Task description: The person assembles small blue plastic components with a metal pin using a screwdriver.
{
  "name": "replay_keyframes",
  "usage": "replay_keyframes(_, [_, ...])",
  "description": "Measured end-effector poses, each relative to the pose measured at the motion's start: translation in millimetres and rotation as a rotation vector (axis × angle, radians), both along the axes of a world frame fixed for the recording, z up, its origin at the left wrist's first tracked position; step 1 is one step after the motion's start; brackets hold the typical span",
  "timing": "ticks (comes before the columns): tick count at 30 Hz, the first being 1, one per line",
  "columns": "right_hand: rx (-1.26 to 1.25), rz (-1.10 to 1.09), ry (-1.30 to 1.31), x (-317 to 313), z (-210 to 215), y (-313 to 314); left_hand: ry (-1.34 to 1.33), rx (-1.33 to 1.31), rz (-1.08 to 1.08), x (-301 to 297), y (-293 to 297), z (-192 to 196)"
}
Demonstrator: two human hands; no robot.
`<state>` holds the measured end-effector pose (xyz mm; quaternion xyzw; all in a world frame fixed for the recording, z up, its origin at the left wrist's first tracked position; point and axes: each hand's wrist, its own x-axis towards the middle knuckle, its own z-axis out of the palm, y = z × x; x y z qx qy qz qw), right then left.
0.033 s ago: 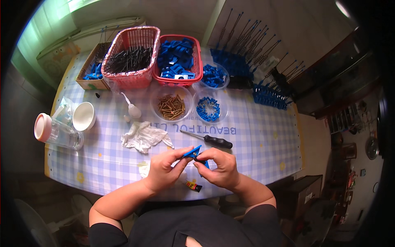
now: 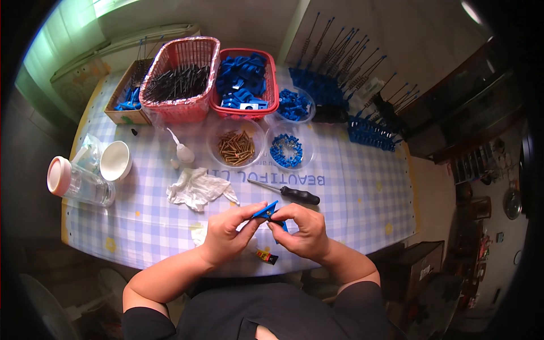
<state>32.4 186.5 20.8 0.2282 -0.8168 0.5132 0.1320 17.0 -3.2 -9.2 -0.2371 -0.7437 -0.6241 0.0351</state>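
Observation:
Both my hands meet over the near edge of a blue-and-white checked table [image 2: 351, 192]. My left hand [image 2: 226, 235] and my right hand [image 2: 306, 231] together pinch a small blue plastic part [image 2: 265, 211] between their fingertips. A black-handled screwdriver [image 2: 290, 193] lies on the cloth just beyond my hands. Farther back stand a clear bowl of brass screws [image 2: 236, 148] and a clear bowl of small blue pieces [image 2: 286, 151]. A small dark tube [image 2: 265, 256] lies under my hands at the table edge.
At the back stand a red basket of black pieces [image 2: 173, 110], a red basket of blue parts [image 2: 245, 111] and a cardboard box [image 2: 126, 105]. Blue parts with long wires [image 2: 368, 131] lie back right. A crumpled tissue [image 2: 195, 188], a white squeeze bottle [image 2: 182, 151], a white cup [image 2: 116, 160] and a jar [image 2: 79, 184] sit left.

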Motion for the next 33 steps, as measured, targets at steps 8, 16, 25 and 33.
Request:
replay_keyframes(8, [0.087, 0.005, 0.144, -4.8, -1.6, 6.1, -0.119, 0.062, -0.07, 1.3, 0.9, 3.8])
replay_keyframes(16, [0.108, 0.059, 0.174, -5.9, -2.7, 4.9, -0.207, 0.016, -0.092, 1.0, -4.6, 7.2])
replay_keyframes(25, [0.13, 0.05, 0.13, -5.2, 1.1, 6.0, -0.159, 0.066, -0.102, 0.3, -2.5, 7.2])
replay_keyframes(33, [0.129, 0.019, 0.0, -2.4, 1.3, 6.9, -0.15, 0.065, -0.101, 0.6, -2.1, 5.9])
